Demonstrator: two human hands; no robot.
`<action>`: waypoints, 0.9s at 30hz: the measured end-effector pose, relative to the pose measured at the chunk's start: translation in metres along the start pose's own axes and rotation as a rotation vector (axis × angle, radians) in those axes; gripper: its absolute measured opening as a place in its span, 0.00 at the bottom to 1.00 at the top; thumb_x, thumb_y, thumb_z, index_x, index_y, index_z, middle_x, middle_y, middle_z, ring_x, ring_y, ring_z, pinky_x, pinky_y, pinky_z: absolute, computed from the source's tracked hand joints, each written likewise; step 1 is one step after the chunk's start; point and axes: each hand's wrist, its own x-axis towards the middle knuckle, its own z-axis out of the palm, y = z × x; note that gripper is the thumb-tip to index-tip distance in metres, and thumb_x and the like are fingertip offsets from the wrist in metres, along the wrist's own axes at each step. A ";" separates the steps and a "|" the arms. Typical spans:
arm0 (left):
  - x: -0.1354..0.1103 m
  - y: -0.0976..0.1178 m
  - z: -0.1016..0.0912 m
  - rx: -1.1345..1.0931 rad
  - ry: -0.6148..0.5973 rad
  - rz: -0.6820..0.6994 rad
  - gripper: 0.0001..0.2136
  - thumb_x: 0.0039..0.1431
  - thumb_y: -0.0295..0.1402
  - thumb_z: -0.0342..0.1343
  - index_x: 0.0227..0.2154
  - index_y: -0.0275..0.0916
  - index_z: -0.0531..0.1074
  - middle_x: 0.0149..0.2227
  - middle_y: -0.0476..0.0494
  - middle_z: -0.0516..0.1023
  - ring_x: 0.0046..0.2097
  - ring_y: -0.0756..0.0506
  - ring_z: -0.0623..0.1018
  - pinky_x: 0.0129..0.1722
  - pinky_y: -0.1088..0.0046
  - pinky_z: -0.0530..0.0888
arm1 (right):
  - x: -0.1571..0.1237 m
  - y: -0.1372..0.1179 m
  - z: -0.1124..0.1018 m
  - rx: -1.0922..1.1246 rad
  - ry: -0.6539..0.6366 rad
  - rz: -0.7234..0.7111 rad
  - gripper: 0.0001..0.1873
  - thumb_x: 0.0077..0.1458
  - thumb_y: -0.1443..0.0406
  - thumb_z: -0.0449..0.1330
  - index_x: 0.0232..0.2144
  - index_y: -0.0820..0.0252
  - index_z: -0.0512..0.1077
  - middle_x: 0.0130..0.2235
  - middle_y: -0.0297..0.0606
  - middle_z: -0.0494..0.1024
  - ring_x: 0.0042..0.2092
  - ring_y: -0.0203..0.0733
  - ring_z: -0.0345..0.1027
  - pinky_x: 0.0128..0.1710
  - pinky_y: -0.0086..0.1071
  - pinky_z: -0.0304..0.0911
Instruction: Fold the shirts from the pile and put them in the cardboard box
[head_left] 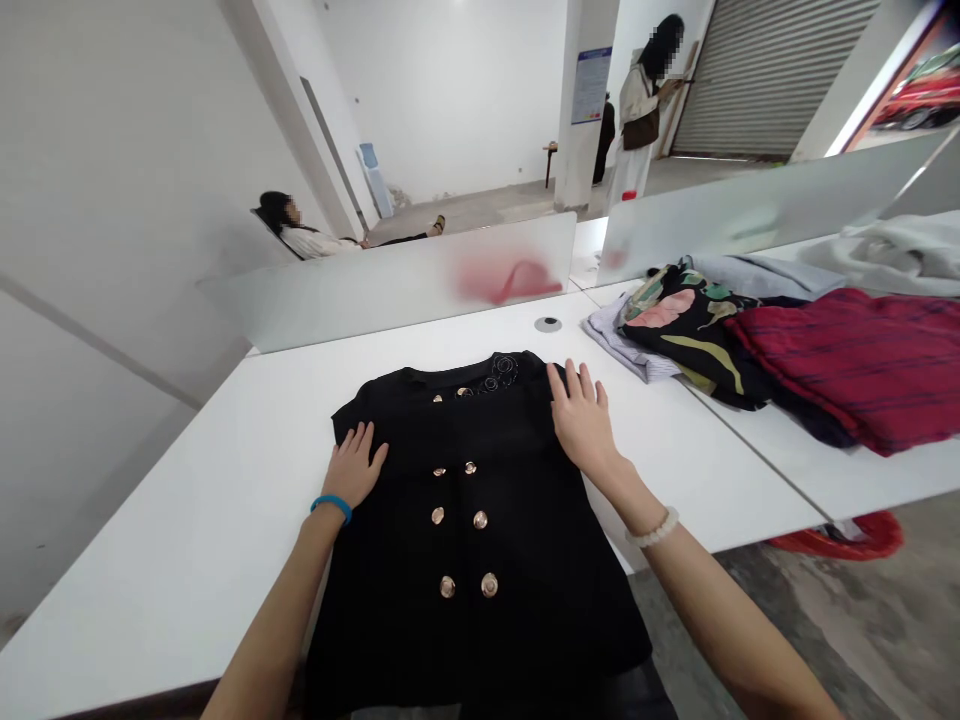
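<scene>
Black garment (459,545) overhangs the near edge; white table (187,500) extends left.

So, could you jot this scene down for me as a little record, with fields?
Garment: black top, spread on a white table
Buttons: gold-coloured buttons, in two columns
Left grip: open hand resting on the top's left edge as pictured; blue wristband
Right grip: open hand resting near its right shoulder as pictured; pale bead bracelet
Right of the top: clothing pile, including a floral black cloth and a red patterned cloth
Behind: frosted divider
Beyond it: one seated person, one standing person
</scene>
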 end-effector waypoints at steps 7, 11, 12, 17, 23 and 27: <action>-0.005 -0.004 0.007 -0.038 0.051 -0.009 0.29 0.61 0.44 0.39 0.62 0.32 0.55 0.65 0.35 0.55 0.66 0.36 0.53 0.63 0.51 0.51 | -0.007 0.010 0.044 0.021 -0.230 -0.168 0.26 0.63 0.56 0.47 0.60 0.59 0.61 0.63 0.51 0.58 0.64 0.62 0.45 0.59 0.62 0.40; -0.007 0.002 0.009 -0.087 0.071 -0.009 0.29 0.61 0.44 0.40 0.61 0.31 0.57 0.64 0.34 0.56 0.66 0.36 0.53 0.63 0.51 0.50 | 0.002 0.028 0.059 0.033 -0.242 -0.177 0.26 0.63 0.54 0.47 0.60 0.56 0.61 0.64 0.47 0.57 0.64 0.59 0.46 0.60 0.61 0.40; -0.008 0.004 0.009 -0.101 0.074 -0.011 0.30 0.61 0.45 0.40 0.60 0.30 0.57 0.64 0.33 0.57 0.65 0.35 0.53 0.63 0.51 0.50 | 0.006 0.030 0.058 0.072 -0.240 -0.168 0.25 0.62 0.54 0.48 0.59 0.54 0.62 0.63 0.46 0.58 0.64 0.57 0.47 0.60 0.60 0.39; -0.006 0.015 0.006 -0.169 0.097 -0.039 0.29 0.61 0.46 0.41 0.58 0.31 0.61 0.63 0.34 0.58 0.66 0.37 0.53 0.64 0.54 0.47 | 0.022 0.026 0.044 0.286 -0.262 -0.120 0.19 0.61 0.57 0.54 0.53 0.54 0.67 0.58 0.44 0.66 0.58 0.51 0.59 0.57 0.53 0.53; -0.046 0.013 -0.016 -0.319 0.052 -0.081 0.28 0.59 0.45 0.44 0.57 0.33 0.61 0.63 0.35 0.58 0.65 0.38 0.57 0.62 0.58 0.59 | -0.018 0.042 0.002 0.336 -0.311 -0.086 0.20 0.61 0.57 0.54 0.54 0.54 0.66 0.58 0.42 0.65 0.56 0.50 0.61 0.54 0.51 0.58; -0.147 0.014 -0.030 -0.706 -0.003 -0.174 0.28 0.54 0.51 0.49 0.55 0.44 0.64 0.60 0.44 0.65 0.61 0.39 0.65 0.60 0.58 0.63 | -0.097 0.072 -0.050 0.475 -0.331 0.038 0.21 0.61 0.55 0.49 0.54 0.52 0.68 0.60 0.40 0.65 0.60 0.51 0.57 0.60 0.47 0.53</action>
